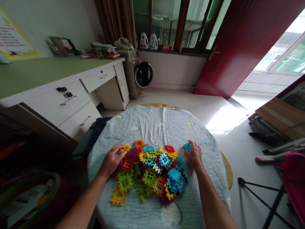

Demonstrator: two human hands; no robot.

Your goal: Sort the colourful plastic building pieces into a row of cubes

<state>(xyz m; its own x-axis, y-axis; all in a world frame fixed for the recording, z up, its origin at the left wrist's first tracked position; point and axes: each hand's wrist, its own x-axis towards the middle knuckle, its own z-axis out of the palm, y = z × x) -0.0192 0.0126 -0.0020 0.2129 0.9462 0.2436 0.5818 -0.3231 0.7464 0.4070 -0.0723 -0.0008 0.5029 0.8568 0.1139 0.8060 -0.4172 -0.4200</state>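
Note:
A heap of colourful plastic interlocking building tiles (150, 176), notched along their edges and many with window grids, lies on the cloth-covered round table. At the heap's left edge my left hand (113, 160) has its thumb and fingers closed on a yellow tile (125, 148). To the right of the heap, my right hand (194, 155) pinches a blue tile (187, 146) at or just above the cloth; the gap, if any, is hard to judge. Red, green and orange tiles overlap between my hands, and a yellow-orange tile (118, 196) sticks out at the near left.
A pale blue tablecloth (162, 124) covers the table. On the left stands a green-topped desk (54, 68) with drawers; behind it, a washing machine (133, 73) with its door open. A red door (224, 47), a black tripod-like stand (259, 197) and a tub (30, 197) surround the table.

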